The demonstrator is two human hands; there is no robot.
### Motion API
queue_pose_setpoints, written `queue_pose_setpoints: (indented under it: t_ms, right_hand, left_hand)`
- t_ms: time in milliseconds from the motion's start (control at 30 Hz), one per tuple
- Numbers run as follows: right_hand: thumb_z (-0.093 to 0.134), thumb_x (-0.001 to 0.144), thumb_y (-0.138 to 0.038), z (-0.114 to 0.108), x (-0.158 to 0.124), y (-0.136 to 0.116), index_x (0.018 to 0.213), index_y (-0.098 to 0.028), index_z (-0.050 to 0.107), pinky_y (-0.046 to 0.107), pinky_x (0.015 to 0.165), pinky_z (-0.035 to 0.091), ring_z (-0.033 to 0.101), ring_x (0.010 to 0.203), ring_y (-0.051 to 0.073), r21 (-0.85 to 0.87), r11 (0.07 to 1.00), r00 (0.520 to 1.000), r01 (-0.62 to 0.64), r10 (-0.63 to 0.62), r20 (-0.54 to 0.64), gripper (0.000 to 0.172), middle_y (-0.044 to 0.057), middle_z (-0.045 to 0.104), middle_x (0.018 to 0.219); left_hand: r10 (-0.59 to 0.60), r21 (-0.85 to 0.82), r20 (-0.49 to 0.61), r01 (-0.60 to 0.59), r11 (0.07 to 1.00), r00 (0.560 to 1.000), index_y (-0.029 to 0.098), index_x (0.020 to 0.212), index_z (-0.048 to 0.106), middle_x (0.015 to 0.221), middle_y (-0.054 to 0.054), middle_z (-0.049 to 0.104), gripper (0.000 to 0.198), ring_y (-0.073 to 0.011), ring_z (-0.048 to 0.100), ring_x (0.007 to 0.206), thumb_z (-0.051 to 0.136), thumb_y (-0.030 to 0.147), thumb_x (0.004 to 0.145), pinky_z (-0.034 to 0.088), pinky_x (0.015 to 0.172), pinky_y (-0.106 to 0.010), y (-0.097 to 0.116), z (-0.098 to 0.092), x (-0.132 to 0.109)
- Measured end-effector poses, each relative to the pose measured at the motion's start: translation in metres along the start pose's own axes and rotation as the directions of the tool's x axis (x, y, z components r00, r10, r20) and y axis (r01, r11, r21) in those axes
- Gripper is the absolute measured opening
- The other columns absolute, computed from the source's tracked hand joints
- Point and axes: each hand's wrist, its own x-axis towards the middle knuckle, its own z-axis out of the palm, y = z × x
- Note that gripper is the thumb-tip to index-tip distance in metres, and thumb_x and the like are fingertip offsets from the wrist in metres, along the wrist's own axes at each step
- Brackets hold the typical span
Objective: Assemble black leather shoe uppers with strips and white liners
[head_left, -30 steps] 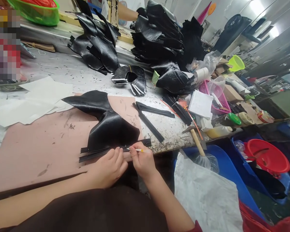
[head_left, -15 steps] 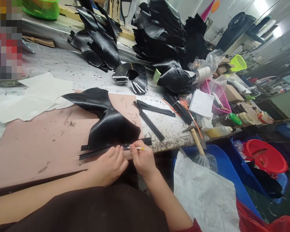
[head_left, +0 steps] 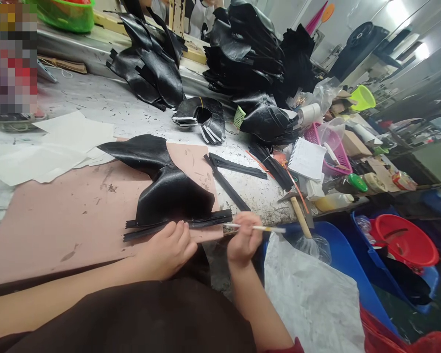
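Zipper (head_left: 143, 232) under curled left hand (head_left: 171, 249), right hand (head_left: 243, 241) pinching likely pen (head_left: 267, 228)

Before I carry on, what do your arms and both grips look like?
The left grip and right grip are bare, ungloved hands. Both forearms are bare too; a dark red sleeve edges in at the right one's lower end.

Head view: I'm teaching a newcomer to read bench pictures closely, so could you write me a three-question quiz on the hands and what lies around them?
1. What does the right hand hold? a) a hammer b) a white pen c) scissors
2. True or false: the left hand hovers well clear of the black zipper.
3. Fill in: the mat under the black leather-look piece is ____ in colour.

Key: 1 b; 2 false, it rests on it; 3 pink.
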Motion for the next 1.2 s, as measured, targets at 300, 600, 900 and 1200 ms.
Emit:
queue_pose_setpoints:
  t_ms: [300, 600, 900, 1200]
  right_hand:
    - [0.047, 0.078, -0.035, -0.039, 0.075, 0.044, 0.109, -0.007, 0.050, 0.043, 0.065, 0.041, 0.058, 0.071, 0.030, -0.755, 0.613, 0.895, -0.234, 0.439, 0.078, 0.041, 0.016, 0.061, 0.075]
    - [0.047, 0.070, -0.012, 0.029, -0.034, -0.042, 0.095, -0.016, 0.056, 0.041, 0.076, 0.040, 0.054, 0.086, 0.024, 0.074, 0.673, 0.535, 0.736, -0.646, 0.545, 0.026, 0.010, 0.060, 0.093]
    - [0.044, 0.079, -0.007, 0.049, -0.038, -0.047, 0.086, -0.015, 0.060, 0.030, 0.063, 0.045, 0.055, 0.071, 0.017, 0.186, 0.703, 0.537, 0.686, -0.662, 0.523, 0.019, 0.006, 0.063, 0.077]
    - [0.055, 0.077, -0.030, 0.036, -0.053, -0.049, 0.068, -0.017, 0.059, 0.026, 0.060, 0.050, 0.058, 0.069, 0.016, 0.226, 0.964, 0.897, -0.141, 0.028, 0.441, 0.016, 0.005, 0.060, 0.076]
  left_hand:
    - [-0.121, -0.408, 0.201, 0.196, 0.892, 0.972, 0.022, 0.120, 0.042, 0.105, -0.014, 0.051, 0.055, -0.0244, 0.056, 0.080, 0.061, 0.036, 0.070, 0.043, 0.067, -0.035, -0.011, -0.019, -0.005]
    - [-0.731, -0.857, 0.263, 0.501, 0.122, 0.629, 0.021, 0.083, 0.045, 0.086, -0.001, 0.045, 0.012, -0.0135, 0.051, 0.074, 0.049, 0.028, 0.074, 0.046, 0.059, -0.024, -0.042, -0.044, -0.023]
    - [-0.622, -0.675, 0.621, 0.729, -0.114, 0.477, 0.021, 0.101, 0.041, 0.065, 0.006, 0.051, 0.036, -0.0146, 0.053, 0.058, 0.051, 0.040, 0.073, 0.040, 0.052, -0.025, -0.054, -0.023, -0.059]
    - [-0.642, -0.708, 0.307, 0.619, 0.339, 0.703, 0.021, 0.092, 0.053, 0.095, -0.004, 0.056, 0.037, -0.0221, 0.051, 0.088, 0.070, 0.029, 0.060, 0.041, 0.077, -0.035, -0.033, -0.027, -0.047]
